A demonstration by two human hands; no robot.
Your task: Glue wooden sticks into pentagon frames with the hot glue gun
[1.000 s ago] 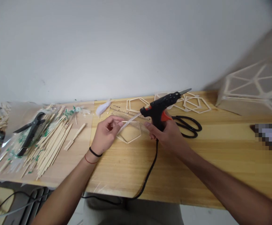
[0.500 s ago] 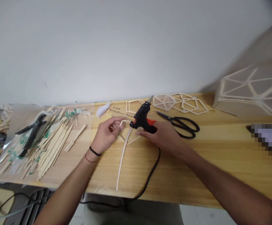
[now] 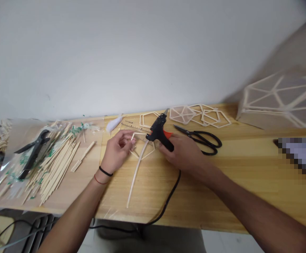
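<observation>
My left hand [image 3: 118,147] pinches the left edge of a small wooden stick frame [image 3: 150,153] at the middle of the table. My right hand [image 3: 183,151] is closed on the handle of a black glue gun [image 3: 158,129] with an orange trigger. The gun lies tilted, its metal tip pointing up and away, over the right side of the frame. From its rear end a long pale glue stick [image 3: 135,179] hangs toward the table's front edge. Part of the frame is hidden behind the gun and stick.
Black scissors [image 3: 208,140] lie right of my right hand. Stick frames [image 3: 218,117] and a ruler [image 3: 134,127] are behind. Wooden sticks [image 3: 59,172] and a black cutter [image 3: 34,154] lie left. A large covered frame structure [image 3: 279,102] stands right. A black cable [image 3: 168,200] crosses the front edge.
The view has shifted slightly. My right hand's fingers have curled in closer around the glue gun's handle, and more of the small frame shows beside my left fingers.
</observation>
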